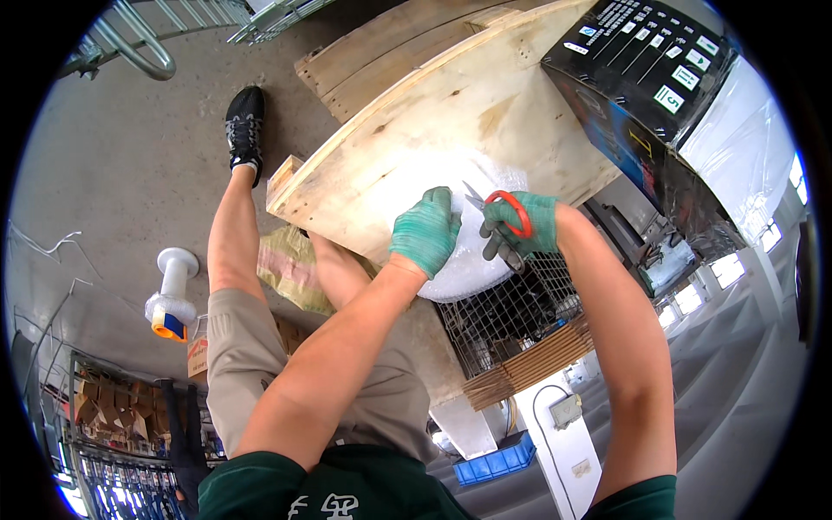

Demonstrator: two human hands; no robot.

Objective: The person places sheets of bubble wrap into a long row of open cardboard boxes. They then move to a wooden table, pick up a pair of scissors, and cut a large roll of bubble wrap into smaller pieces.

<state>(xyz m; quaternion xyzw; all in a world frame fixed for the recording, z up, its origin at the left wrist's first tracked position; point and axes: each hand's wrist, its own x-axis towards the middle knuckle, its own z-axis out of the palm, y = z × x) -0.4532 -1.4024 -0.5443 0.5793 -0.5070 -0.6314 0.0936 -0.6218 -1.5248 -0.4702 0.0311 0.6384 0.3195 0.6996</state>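
Far left, on the grey concrete floor: a white tape dispenser with a blue and orange roll end, lying well apart from the hands. Just right of it, a bare leg ending in a black shoe, stretched out toward the upper edge. Between the legs, a crumpled yellowish sack, partly tucked under the edge of the board.

In the middle, a pale wooden board, tilted across the view, with a sheet of white foam wrap lying on its near edge and hanging slightly over it. Left hand, in a green glove, pressed down on the wrap's left part, fingers curled closed over the material and gripping it.

Just to the right, right hand, also green-gloved, closed around red-handled scissors: fingers through the red loop, short metal blades pointing left toward the left hand and lying over the wrap. Blades slightly apart, tips near the left glove's fingertips but not clearly touching them.

Below the hands, a dark wire cage under the board, and beside it a stack of flat cardboard strips. Lower down, a blue plastic crate.

Upper right, resting on the board's far end: a black box with white and green labels.
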